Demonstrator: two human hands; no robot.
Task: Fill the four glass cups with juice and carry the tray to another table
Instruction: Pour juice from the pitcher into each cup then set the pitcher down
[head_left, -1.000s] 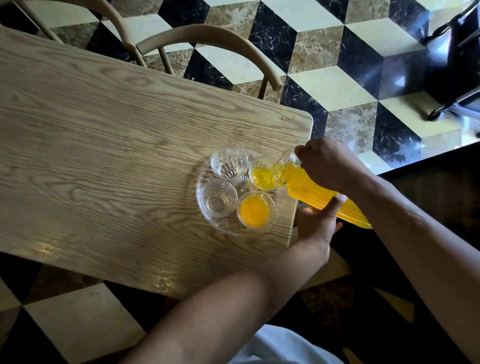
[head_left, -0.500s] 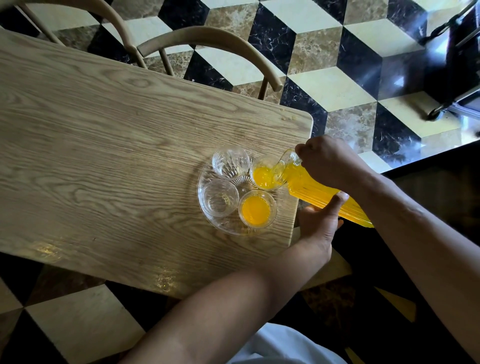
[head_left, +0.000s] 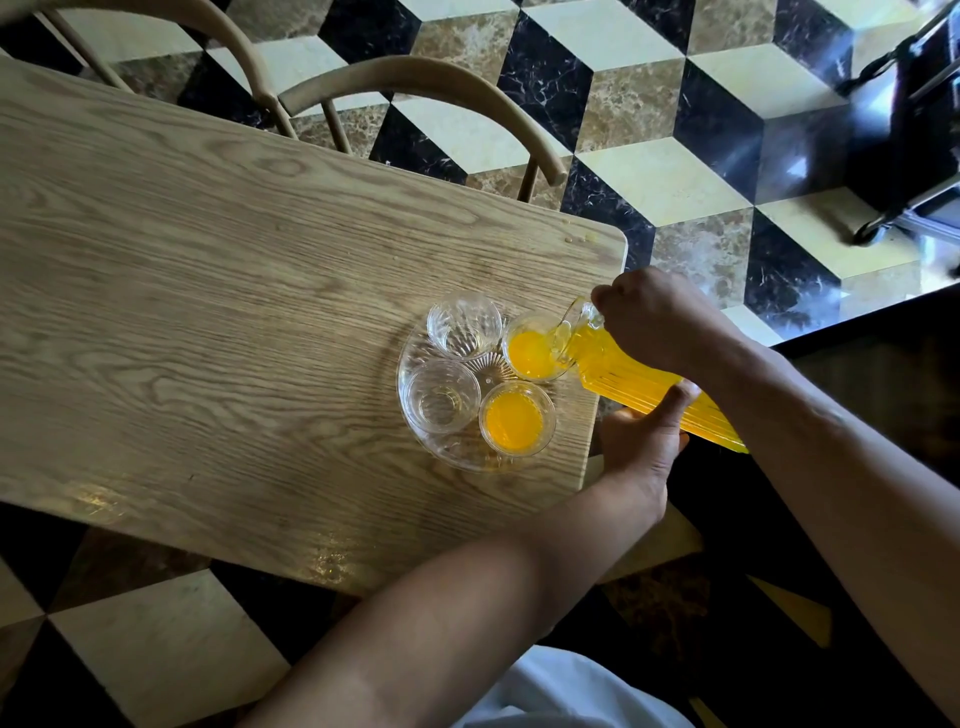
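Observation:
A round clear glass tray (head_left: 415, 441) sits near the right end of the wooden table (head_left: 208, 312) and carries four glass cups. The near right cup (head_left: 515, 420) holds orange juice. The far right cup (head_left: 530, 353) holds juice too, under the spout of a ribbed glass jug (head_left: 639, 384) of orange juice tilted over it. The far left cup (head_left: 462, 325) and near left cup (head_left: 440, 397) hold no juice. My right hand (head_left: 654, 322) grips the jug near its neck. My left hand (head_left: 641, 441) supports the jug's body from below.
Two wooden chairs (head_left: 426, 88) with curved backs stand at the table's far side. The floor (head_left: 649, 130) has a black, cream and brown cube pattern. A dark wheeled object (head_left: 914, 130) stands at the far right. A few drops lie near the table's far right corner (head_left: 576, 238).
The juice level in the far right cup has risen as the jug pours. Both hands and the jug have barely moved.

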